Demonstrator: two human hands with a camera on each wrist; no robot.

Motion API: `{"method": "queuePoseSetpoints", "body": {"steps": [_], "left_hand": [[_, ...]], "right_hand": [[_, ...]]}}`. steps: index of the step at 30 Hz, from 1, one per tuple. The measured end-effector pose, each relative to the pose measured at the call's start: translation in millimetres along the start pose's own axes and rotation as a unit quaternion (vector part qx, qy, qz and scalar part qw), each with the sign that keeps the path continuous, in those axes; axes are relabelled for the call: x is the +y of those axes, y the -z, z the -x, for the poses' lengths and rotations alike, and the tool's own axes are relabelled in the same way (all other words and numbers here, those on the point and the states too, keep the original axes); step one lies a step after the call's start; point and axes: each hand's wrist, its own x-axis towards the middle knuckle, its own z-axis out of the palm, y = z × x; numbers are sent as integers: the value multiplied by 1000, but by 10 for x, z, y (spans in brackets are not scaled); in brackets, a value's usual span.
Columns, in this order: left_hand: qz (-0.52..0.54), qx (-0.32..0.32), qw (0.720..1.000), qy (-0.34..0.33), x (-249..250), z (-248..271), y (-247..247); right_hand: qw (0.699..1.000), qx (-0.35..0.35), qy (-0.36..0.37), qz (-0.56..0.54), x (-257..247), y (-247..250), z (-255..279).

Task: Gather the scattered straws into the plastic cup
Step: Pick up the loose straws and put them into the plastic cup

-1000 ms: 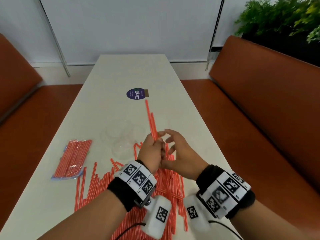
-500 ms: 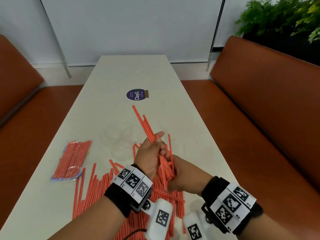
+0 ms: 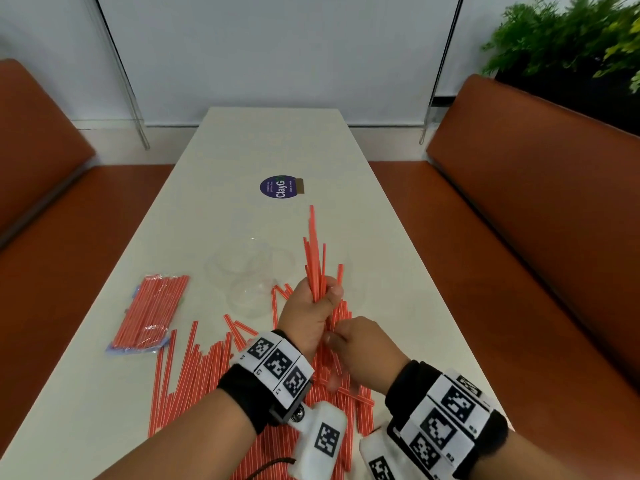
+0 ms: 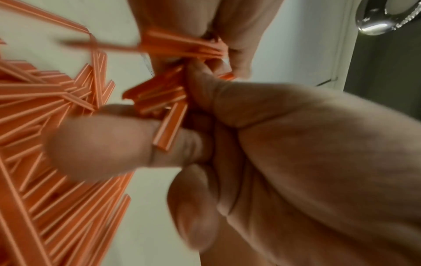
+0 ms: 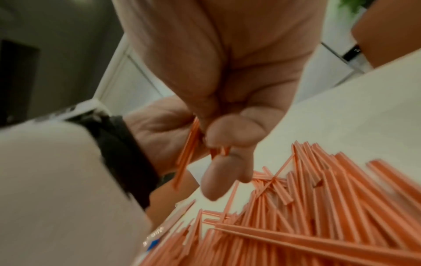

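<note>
My left hand (image 3: 311,306) grips a bundle of red straws (image 3: 315,258) that points up and away over the white table (image 3: 277,140). In the left wrist view its fingers (image 4: 102,144) curl round the straws (image 4: 164,100). My right hand (image 3: 356,341) sits just below and right of it and pinches the lower ends of straws (image 5: 189,149). A clear plastic cup (image 3: 242,271) stands left of the bundle, a short way from my left hand. Many loose straws (image 3: 194,375) lie scattered on the near table, partly hidden under my wrists.
A plastic bag of red straws (image 3: 152,313) lies at the table's left edge. A round purple sticker (image 3: 278,187) is farther up the table. Brown benches (image 3: 536,202) flank both long sides, and a plant (image 3: 571,39) sits at the back right.
The bundle in my left hand swung from leaning left to pointing nearly straight away. My right hand went from open beside it, down to the pile, then up under my left hand.
</note>
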Motion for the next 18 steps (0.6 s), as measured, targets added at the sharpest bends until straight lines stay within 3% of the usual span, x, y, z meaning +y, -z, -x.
{"method": "queuePoseSetpoints", "body": {"steps": [7,13,14,16,18], "left_hand": [[-7,-47,998,44,-66,25,-24],[58,-40,993,91,-59,22,65],[79,-55,990,104,-46,25,82],[105,-95,982,127,-13,52,87],[103,-136,975,139,-7,82,61]], "right_hand": [[975,9,33,221,-98,-20,15],[982,-76,-2,171,-116,265,18],[987,-37,-1,159,-142,378,-12],[988,113,28,99,-197,575,-131],[982,168,80,-12,-316,655,-244]]}}
